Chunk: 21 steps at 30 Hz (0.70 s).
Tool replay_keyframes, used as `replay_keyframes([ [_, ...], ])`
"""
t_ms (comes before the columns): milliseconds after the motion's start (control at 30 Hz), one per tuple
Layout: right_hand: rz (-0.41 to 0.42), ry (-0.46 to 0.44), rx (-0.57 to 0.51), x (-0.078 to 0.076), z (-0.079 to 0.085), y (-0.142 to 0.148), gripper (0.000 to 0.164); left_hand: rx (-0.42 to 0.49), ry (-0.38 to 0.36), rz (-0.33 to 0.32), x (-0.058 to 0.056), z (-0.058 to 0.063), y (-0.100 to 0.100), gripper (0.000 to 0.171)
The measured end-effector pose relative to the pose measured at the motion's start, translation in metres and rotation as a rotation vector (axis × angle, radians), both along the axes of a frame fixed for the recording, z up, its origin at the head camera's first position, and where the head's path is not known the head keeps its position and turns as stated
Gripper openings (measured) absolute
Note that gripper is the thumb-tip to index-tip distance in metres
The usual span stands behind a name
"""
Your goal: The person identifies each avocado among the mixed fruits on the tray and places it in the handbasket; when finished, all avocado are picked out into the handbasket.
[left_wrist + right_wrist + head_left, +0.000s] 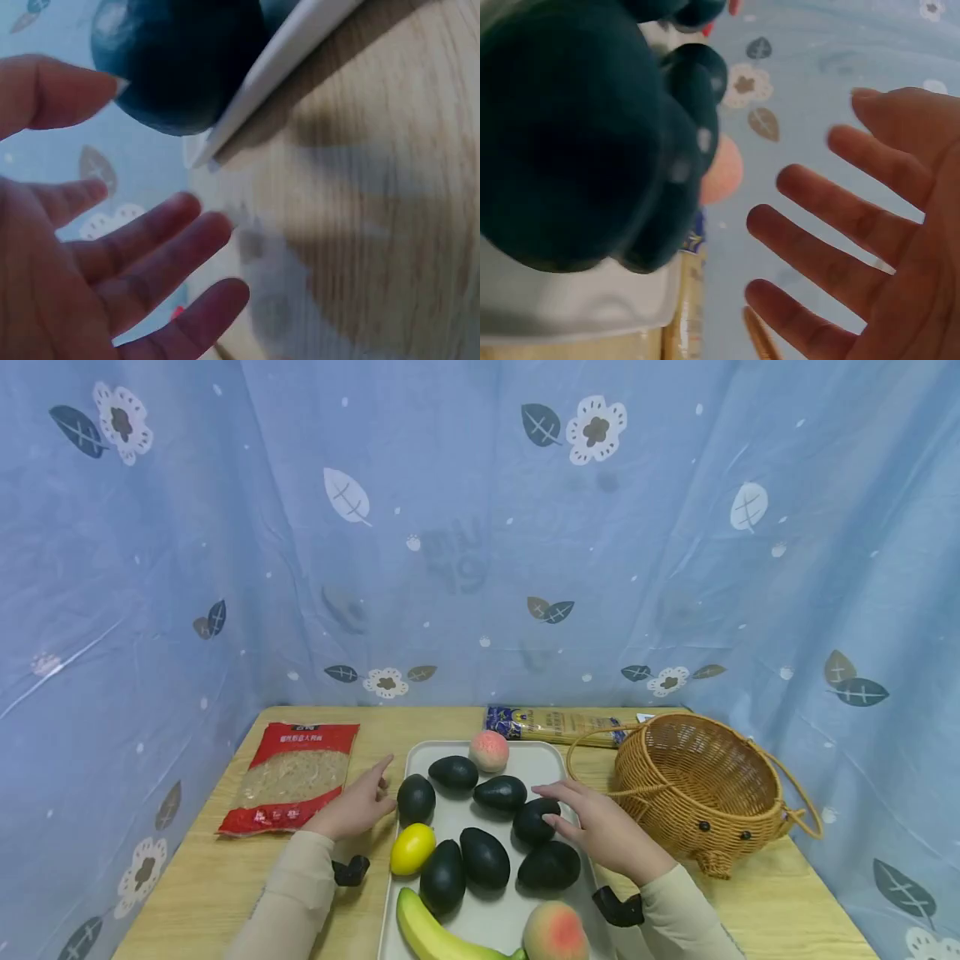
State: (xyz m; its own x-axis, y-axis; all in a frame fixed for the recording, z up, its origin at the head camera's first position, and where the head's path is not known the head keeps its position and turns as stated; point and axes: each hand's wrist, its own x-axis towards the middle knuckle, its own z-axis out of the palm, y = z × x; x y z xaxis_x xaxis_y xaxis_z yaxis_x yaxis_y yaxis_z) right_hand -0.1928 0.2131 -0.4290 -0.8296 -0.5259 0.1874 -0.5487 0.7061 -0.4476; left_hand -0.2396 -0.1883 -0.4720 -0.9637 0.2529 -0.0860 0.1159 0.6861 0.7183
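A pale tray [450,752] holds several dark avocados, a yellow lemon [412,849], a banana [442,935] and two peaches. Beside the tray's left edge is my left hand [358,806], its fingers spread and holding nothing. Nearest to it lies the leftmost avocado [416,799]; in the left wrist view the thumb tip overlaps that avocado [180,60]. My right hand [600,827] reaches over the tray's right edge, close to another avocado [532,822]. The right wrist view shows those fingers extended with nothing between them, apart from the dark avocados [562,135].
A red bag of pasta [296,777] lies left of the tray. Behind the tray is a long yellow and blue packet [558,724]. On the right stands a wicker basket [675,810] with raised handles. A blue curtain [465,527] hangs behind the wooden table [187,877].
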Motion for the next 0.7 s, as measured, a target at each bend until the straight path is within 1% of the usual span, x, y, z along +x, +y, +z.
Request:
replay_keyframes([
  [100,0.057,0.030,0.020,-0.001,-0.012,0.000,0.035,0.008,-0.049,-0.029,-0.003,-0.005,0.001,0.086],
  [167,0.101,0.070,0.019,-0.003,-0.022,0.000,0.031,0.014,-0.089,-0.026,-0.004,-0.009,0.000,0.086],
  [200,0.120,0.095,0.015,-0.004,-0.026,-0.001,0.031,0.013,-0.097,-0.027,-0.005,-0.011,0.000,0.086],
  [267,0.132,0.132,0.015,-0.004,-0.034,-0.001,0.031,0.028,-0.107,-0.026,-0.008,-0.017,0.001,0.086],
  [333,0.127,0.137,0.013,-0.005,-0.040,-0.003,0.033,0.021,-0.100,-0.032,-0.010,-0.023,0.001,0.086],
  [400,0.106,0.109,0.021,-0.005,-0.044,-0.005,0.037,0.020,-0.084,-0.035,-0.011,-0.028,0.002,0.087],
  [500,0.069,-0.002,0.004,-0.007,-0.045,-0.010,0.040,-0.006,-0.077,-0.014,-0.011,-0.032,0.006,0.088],
  [533,0.059,-0.036,-0.006,-0.009,-0.046,-0.012,0.041,-0.008,-0.082,0.006,-0.011,-0.032,0.008,0.088],
  [633,0.021,-0.129,-0.047,-0.015,-0.045,-0.015,0.043,-0.050,-0.090,0.033,-0.012,-0.031,0.012,0.087],
  [700,-0.002,-0.161,-0.059,-0.020,-0.046,-0.015,0.046,-0.083,-0.089,0.040,-0.013,-0.031,0.016,0.087],
])
